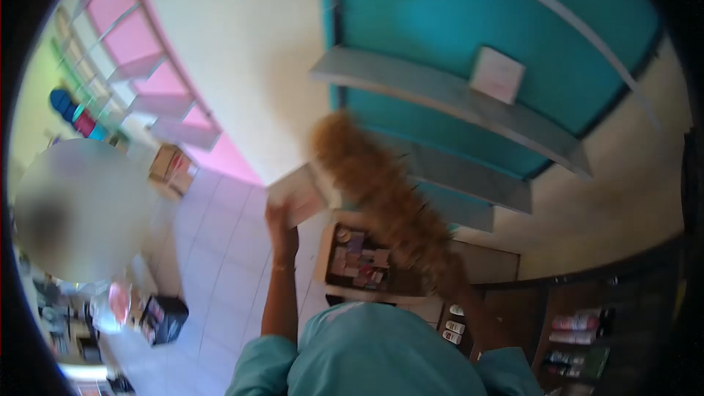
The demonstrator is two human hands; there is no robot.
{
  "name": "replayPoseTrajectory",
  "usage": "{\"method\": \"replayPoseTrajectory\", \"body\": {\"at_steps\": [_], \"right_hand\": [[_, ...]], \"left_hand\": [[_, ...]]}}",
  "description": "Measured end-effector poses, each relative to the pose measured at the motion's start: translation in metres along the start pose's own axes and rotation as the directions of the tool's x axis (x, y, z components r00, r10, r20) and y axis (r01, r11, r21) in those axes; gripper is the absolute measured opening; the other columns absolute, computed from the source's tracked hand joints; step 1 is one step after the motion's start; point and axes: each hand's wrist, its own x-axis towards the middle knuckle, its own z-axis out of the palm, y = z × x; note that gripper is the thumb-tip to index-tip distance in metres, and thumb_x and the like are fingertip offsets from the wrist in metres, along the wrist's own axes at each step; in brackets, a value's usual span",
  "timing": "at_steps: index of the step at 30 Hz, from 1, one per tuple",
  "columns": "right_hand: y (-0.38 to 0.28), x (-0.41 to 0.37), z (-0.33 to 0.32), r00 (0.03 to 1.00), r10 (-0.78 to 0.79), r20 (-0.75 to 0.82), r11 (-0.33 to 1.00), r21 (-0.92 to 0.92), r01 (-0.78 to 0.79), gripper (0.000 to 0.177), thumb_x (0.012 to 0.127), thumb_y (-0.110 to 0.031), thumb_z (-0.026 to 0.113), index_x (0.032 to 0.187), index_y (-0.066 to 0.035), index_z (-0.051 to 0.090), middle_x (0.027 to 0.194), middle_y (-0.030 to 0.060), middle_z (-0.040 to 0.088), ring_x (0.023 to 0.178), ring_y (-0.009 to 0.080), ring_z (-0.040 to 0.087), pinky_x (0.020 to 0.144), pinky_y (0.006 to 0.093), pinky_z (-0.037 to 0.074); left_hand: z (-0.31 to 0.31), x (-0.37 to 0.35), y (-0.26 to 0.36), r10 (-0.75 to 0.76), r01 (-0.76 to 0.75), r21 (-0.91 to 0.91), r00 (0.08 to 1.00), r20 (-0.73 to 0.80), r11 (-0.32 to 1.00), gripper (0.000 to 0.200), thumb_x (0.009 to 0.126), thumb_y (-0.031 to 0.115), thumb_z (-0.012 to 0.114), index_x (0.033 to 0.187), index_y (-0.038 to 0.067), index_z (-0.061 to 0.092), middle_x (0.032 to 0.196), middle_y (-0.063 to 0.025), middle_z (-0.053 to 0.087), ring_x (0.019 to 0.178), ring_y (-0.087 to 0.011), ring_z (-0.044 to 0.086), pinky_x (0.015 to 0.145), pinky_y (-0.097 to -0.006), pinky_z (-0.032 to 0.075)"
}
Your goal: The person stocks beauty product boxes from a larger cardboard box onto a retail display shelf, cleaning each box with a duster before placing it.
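Note:
My left hand (280, 226) is closed around a flat, pale pinkish box (297, 185), held up in front of the cream wall. A fluffy orange-brown duster (381, 198) is in my right hand (453, 279), its far end reaching up beside the box. Motion blurs the duster, and its handle is hidden within my grip. On a grey shelf (411, 81) against the teal wall, another flat, whitish box (498, 75) stands upright. Below the duster, an open cardboard box (324, 255) holds several small packages.
More grey shelves (477, 183) run below the upper one. Glass shelves (172, 106) line the pink wall at left. A cardboard carton (172, 170) and a black bag (166, 320) rest on the tiled floor (227, 249). Packaged goods (579, 326) sit at lower right.

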Motion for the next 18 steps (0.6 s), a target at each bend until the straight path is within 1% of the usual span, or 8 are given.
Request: {"method": "replayPoseTrajectory", "body": {"at_steps": [1, 5, 7, 8, 11, 13, 15, 18], "right_hand": [[-0.002, -0.006, 0.011, 0.987, -0.147, -0.066, 0.987, -0.073, 0.142, 0.046, 0.075, -0.026, 0.056, 0.113, -0.003, 0.044, 0.107, 0.0209, 0.044, 0.097, 0.0355, 0.045, 0.083, 0.0431, 0.037], [0.015, 0.01, 0.065, 0.996, -0.071, -0.056, 0.994, 0.083, 0.076, 0.033, 0.071, -0.026, 0.058, 0.09, 0.001, 0.055, 0.078, 0.0182, 0.055, 0.071, 0.0346, 0.055, 0.066, 0.0398, 0.045], [0.004, 0.016, 0.057, 0.996, -0.076, -0.051, 0.982, 0.17, 0.083, 0.035, 0.07, -0.028, 0.06, 0.089, 0.002, 0.055, 0.077, 0.0181, 0.055, 0.069, 0.0356, 0.055, 0.064, 0.0407, 0.045], [-0.02, 0.001, 0.04, 0.968, -0.217, -0.128, 0.961, 0.148, 0.235, 0.037, 0.07, -0.028, 0.06, 0.089, 0.003, 0.055, 0.077, 0.0186, 0.055, 0.068, 0.0364, 0.055, 0.063, 0.0414, 0.044], [-0.022, 0.0, 0.037, 0.984, -0.053, 0.172, 0.996, 0.077, 0.041, 0.039, 0.071, -0.023, 0.059, 0.102, 0.0, 0.05, 0.098, 0.0217, 0.049, 0.085, 0.0355, 0.051, 0.069, 0.0425, 0.042], [0.018, 0.008, 0.063, 0.963, 0.032, 0.267, 0.998, 0.038, -0.044, 0.042, 0.073, -0.019, 0.057, 0.11, -0.003, 0.047, 0.108, 0.0217, 0.047, 0.093, 0.0347, 0.05, 0.072, 0.0417, 0.043], [0.026, 0.016, 0.06, 0.993, -0.117, 0.012, 0.987, 0.111, 0.115, 0.042, 0.074, -0.018, 0.058, 0.112, -0.004, 0.047, 0.107, 0.0192, 0.05, 0.091, 0.0336, 0.052, 0.074, 0.0399, 0.044], [0.007, 0.001, 0.061, 0.938, -0.291, -0.189, 0.943, 0.109, 0.314, 0.038, 0.074, -0.018, 0.057, 0.107, -0.001, 0.05, 0.101, 0.0206, 0.053, 0.093, 0.0348, 0.051, 0.078, 0.0423, 0.042]], "left_hand": [[0.009, -0.011, 0.008, -0.218, 0.226, -0.629, 0.972, 0.092, 0.744, 0.044, 0.086, 0.031, 0.042, 0.118, 0.001, 0.042, 0.115, -0.0113, 0.048, 0.106, -0.0234, 0.046, 0.088, -0.0375, 0.041], [0.039, -0.025, 0.032, 0.103, 0.269, -0.877, 0.937, 0.334, 0.397, 0.039, 0.086, 0.041, 0.038, 0.112, 0.015, 0.052, 0.132, -0.0124, 0.031, 0.122, -0.0332, 0.027, 0.093, -0.0652, 0.02], [0.041, -0.021, 0.03, 0.119, 0.265, -0.857, 0.929, 0.349, 0.442, 0.035, 0.085, 0.042, 0.039, 0.104, 0.019, 0.057, 0.139, -0.0109, 0.02, 0.127, -0.0349, 0.015, 0.085, -0.0746, 0.015], [0.041, -0.019, 0.034, 0.198, 0.351, -0.873, 0.881, 0.431, 0.338, 0.042, 0.083, 0.042, 0.044, 0.115, 0.015, 0.05, 0.141, -0.0121, 0.013, 0.129, -0.0363, 0.011, 0.095, -0.0662, 0.015], [0.064, -0.017, 0.063, 0.119, -0.005, -0.677, 0.985, 0.121, 0.736, 0.056, 0.082, 0.046, 0.045, 0.125, 0.011, 0.039, 0.14, -0.0144, 0.016, 0.127, -0.0362, 0.016, 0.1, -0.0548, 0.019], [0.036, -0.017, 0.041, -0.143, 0.324, -0.882, 0.946, 0.291, 0.341, 0.067, 0.079, 0.054, 0.045, 0.129, 0.01, 0.031, 0.132, -0.0144, 0.032, 0.12, -0.032, 0.03, 0.097, -0.0487, 0.028], [0.043, -0.009, 0.043, -0.265, 0.169, -0.879, 0.963, 0.051, 0.447, 0.042, 0.085, 0.04, 0.046, 0.116, 0.013, 0.043, 0.121, -0.0098, 0.044, 0.115, -0.0276, 0.038, 0.096, -0.0585, 0.027], [0.021, -0.005, 0.016, -0.354, 0.121, -0.792, 0.927, -0.125, 0.598, 0.036, 0.087, 0.032, 0.047, 0.112, 0.005, 0.044, 0.114, -0.0141, 0.049, 0.103, -0.026, 0.05, 0.093, -0.0403, 0.04]]}}
